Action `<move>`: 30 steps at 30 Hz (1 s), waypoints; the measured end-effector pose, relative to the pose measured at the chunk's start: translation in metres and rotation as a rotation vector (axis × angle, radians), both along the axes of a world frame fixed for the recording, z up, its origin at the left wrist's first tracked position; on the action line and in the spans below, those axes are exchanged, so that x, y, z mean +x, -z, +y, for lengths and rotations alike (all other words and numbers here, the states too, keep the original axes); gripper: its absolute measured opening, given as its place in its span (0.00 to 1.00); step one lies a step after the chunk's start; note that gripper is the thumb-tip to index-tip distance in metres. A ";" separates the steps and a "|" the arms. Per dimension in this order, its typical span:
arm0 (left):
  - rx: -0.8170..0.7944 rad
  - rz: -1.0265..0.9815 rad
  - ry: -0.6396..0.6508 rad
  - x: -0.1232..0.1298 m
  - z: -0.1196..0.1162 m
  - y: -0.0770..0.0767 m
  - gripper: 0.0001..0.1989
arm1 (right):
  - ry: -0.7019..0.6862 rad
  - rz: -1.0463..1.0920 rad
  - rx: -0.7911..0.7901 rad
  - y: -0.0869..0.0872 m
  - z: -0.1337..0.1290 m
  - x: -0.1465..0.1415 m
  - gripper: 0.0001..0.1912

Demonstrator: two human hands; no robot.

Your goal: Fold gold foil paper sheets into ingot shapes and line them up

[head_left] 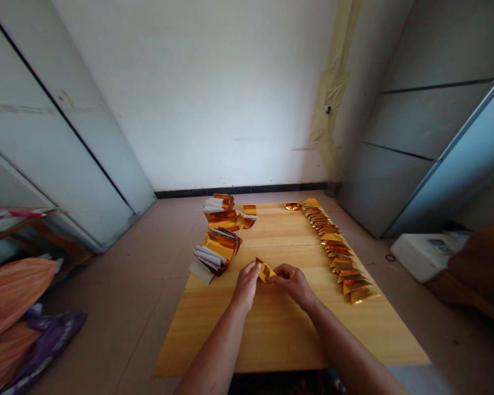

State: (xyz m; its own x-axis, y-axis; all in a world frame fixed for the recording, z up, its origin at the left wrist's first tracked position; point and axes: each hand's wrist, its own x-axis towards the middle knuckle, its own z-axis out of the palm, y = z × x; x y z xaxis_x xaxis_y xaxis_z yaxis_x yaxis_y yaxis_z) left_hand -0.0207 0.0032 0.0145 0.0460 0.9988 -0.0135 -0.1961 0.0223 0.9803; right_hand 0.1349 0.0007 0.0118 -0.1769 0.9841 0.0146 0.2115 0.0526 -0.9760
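Note:
Between my two hands, over the middle of the wooden table (284, 329), is a small gold foil paper (265, 272), partly folded. My left hand (247, 281) grips its left side, fingers pressed together. On its right edge, my right hand (293, 281) pinches the foil. Gold and white paper sheets (219, 249) lie in loose stacks along the table's left side, with a few smaller pieces (247, 220) beside them. Down the right side runs a long row of folded gold pieces (340, 255), and one rounded gold piece (293, 207) sits at its far end.
A white wall (230, 99) stands beyond the table. Grey cabinets (428, 120) are at the right, above a white box (420, 255) on the floor. Orange and purple bags (18, 307) lie at the left, near a wooden stand (37, 233).

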 end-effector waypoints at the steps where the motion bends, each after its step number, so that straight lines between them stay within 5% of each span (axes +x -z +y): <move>1: 0.014 0.009 0.005 0.001 0.000 -0.001 0.18 | -0.003 0.007 -0.009 -0.002 -0.001 -0.001 0.10; 10: 0.017 0.164 -0.064 -0.003 -0.001 0.002 0.20 | 0.090 -0.274 0.139 -0.010 0.000 0.001 0.06; 15: -0.106 0.013 0.046 -0.004 0.003 0.004 0.14 | 0.098 -0.580 0.411 -0.016 -0.004 0.005 0.07; 21: -0.141 -0.231 -0.011 0.009 -0.001 -0.006 0.11 | 0.111 -0.740 0.700 -0.019 -0.011 -0.002 0.09; 30: -0.107 -0.260 -0.002 0.014 -0.006 -0.003 0.15 | 0.157 -0.640 0.649 -0.007 -0.009 -0.001 0.10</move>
State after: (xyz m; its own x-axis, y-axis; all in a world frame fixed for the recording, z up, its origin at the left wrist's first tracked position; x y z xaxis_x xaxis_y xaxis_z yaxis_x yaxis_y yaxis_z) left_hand -0.0064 -0.0024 0.0174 0.0593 0.9925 -0.1068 -0.4408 0.1220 0.8893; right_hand 0.1336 -0.0085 0.0185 -0.2065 0.8304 0.5175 0.7511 0.4734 -0.4601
